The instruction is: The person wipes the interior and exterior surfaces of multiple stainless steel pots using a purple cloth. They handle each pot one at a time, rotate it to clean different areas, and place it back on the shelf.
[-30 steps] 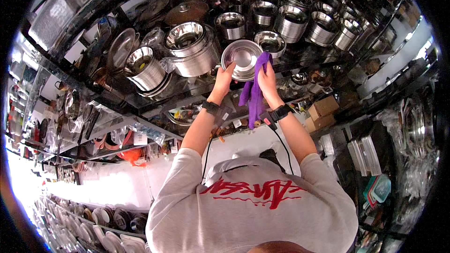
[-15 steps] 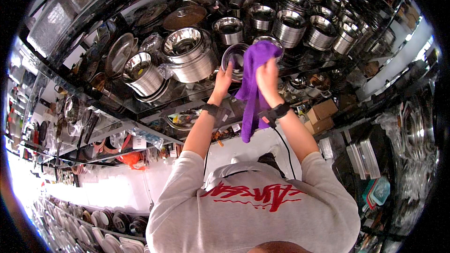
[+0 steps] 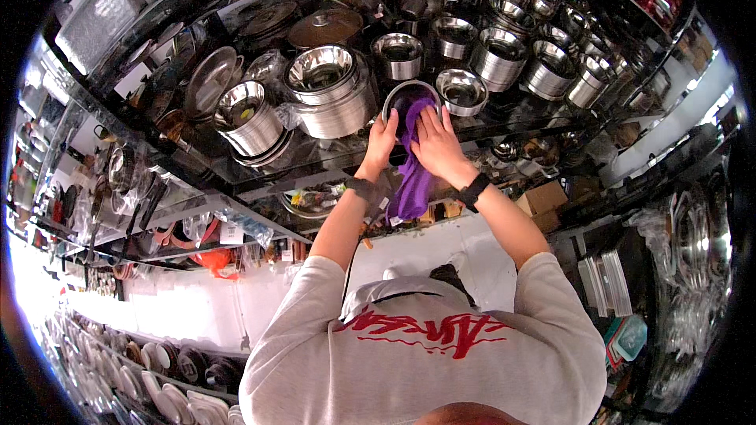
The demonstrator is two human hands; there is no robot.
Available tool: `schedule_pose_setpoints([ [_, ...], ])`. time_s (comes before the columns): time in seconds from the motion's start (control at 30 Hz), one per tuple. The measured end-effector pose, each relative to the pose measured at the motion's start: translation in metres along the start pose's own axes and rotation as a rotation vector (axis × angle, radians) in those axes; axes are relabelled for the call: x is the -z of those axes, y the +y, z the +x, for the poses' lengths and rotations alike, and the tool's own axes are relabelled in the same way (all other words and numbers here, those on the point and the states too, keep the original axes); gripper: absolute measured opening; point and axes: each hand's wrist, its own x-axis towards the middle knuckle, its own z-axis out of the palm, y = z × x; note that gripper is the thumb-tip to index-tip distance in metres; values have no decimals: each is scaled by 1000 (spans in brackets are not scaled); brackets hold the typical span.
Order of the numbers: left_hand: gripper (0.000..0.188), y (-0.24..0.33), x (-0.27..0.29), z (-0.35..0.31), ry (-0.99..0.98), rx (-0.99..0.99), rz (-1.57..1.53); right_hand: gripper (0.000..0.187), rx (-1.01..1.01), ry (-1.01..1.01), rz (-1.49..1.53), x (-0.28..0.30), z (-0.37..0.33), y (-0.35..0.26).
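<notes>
A steel bowl [image 3: 400, 97] is tilted toward me at the shelf's front edge. My left hand [image 3: 381, 143] grips its left side, thumb at the rim. With my right hand [image 3: 438, 144] I press a purple cloth [image 3: 412, 189] against the inside of the bowl, fingers bunched over the fabric. The cloth's long end hangs below both hands. Just right of the bowl sits another shallow steel bowl [image 3: 461, 92], apart from my fingers. To the left stands a large stack of steel bowls [image 3: 335, 118].
Stacked steel bowls [image 3: 501, 59] fill the shelf's back and right. A smaller stack [image 3: 250, 122] and a clear round lid [image 3: 211, 83] stand at the left. Cardboard boxes [image 3: 542, 198] sit low on the right. A dark shelf edge [image 3: 504, 130] runs beneath my hands.
My right hand has lowered the purple cloth from above the bowls into the bowl in my left hand. The neighbouring shallow bowl, covered before, now shows fully.
</notes>
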Motion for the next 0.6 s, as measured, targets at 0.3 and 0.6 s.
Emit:
schedule_pose_setpoints([
  [0.3,38,-1,-2,1,-28,-37,-253,33,82,206,230,-7,-3,-38],
  [0.6,41,-4,-4,6,-28,-45,-417,19,197,93,-73,20,-16,12],
])
